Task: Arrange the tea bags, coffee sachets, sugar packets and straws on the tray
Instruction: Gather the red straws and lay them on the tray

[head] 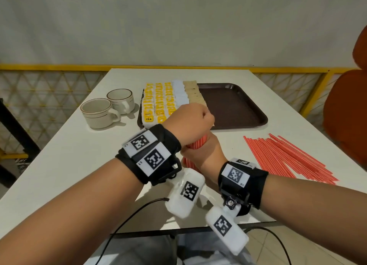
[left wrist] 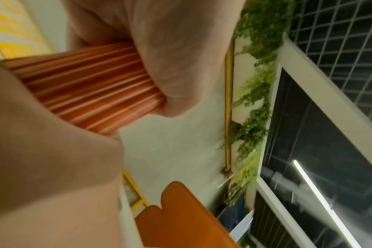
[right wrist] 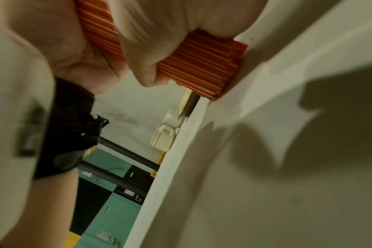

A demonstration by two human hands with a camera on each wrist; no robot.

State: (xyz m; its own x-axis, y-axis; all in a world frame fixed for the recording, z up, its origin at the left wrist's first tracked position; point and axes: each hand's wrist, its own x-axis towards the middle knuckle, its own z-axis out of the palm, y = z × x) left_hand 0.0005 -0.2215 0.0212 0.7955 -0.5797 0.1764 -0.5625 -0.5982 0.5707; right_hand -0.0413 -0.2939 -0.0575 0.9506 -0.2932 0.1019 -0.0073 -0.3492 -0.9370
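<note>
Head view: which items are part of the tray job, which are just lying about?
Job:
- straw bundle, gripped upright by left hand and right hand
- loose straws on the table
- tray
- yellow tea bags
- white packets, beige packets

Lying about:
- two cups
- orange chair

- The left hand (head: 188,120) was closed in a fist, stacked directly above the right, fingers wrapped round the top of a bundle of straws (head: 197,143).
- The right hand (head: 204,155) gripped the same bundle lower down (thumb and fingers curled tight in the wrist view).
- Both forearms reached forward, converging, each wrist wearing a black strap.
</note>
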